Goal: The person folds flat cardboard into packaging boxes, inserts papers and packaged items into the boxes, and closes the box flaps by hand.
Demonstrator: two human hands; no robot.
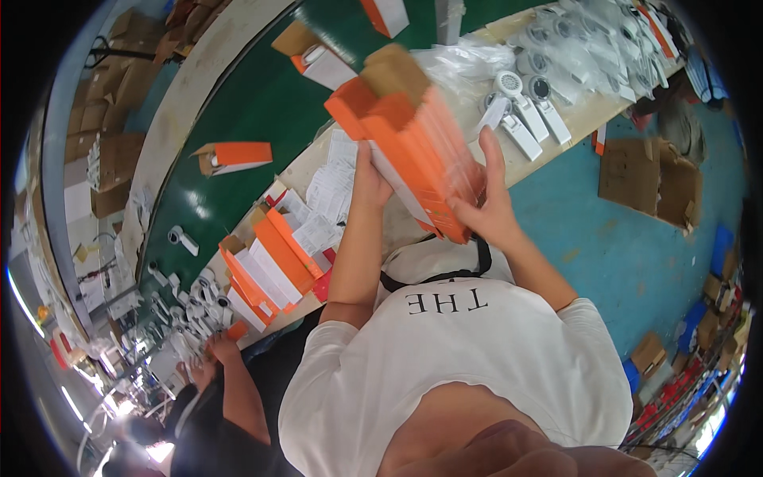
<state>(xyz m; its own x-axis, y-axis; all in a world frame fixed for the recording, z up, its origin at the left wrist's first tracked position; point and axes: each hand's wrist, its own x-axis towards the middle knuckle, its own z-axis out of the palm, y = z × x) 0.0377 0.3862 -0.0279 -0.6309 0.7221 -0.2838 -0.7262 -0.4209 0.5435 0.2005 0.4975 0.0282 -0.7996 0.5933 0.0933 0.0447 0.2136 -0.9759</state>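
Observation:
A stack of orange-and-white cardboard boxes (421,147) is held up in front of my chest, tilted, with brown flaps standing up at the far end. My left hand (372,181) grips the stack's left side, its fingers partly hidden. At the right side is my right hand (491,208), its thumb against the near end and one finger stretched upward. That side of the stack is blurred by motion. Past the right hand, several white handheld devices with round heads (520,119) lie on the pale tabletop (528,165).
A green conveyor belt (187,195) carries open orange boxes (242,153). Paper leaflets (330,191) and more orange boxes (278,254) lie left of me. Bagged devices (584,48) cover the far right. A co-worker's hand (222,347) is at lower left; a carton (636,179) stands on the blue floor.

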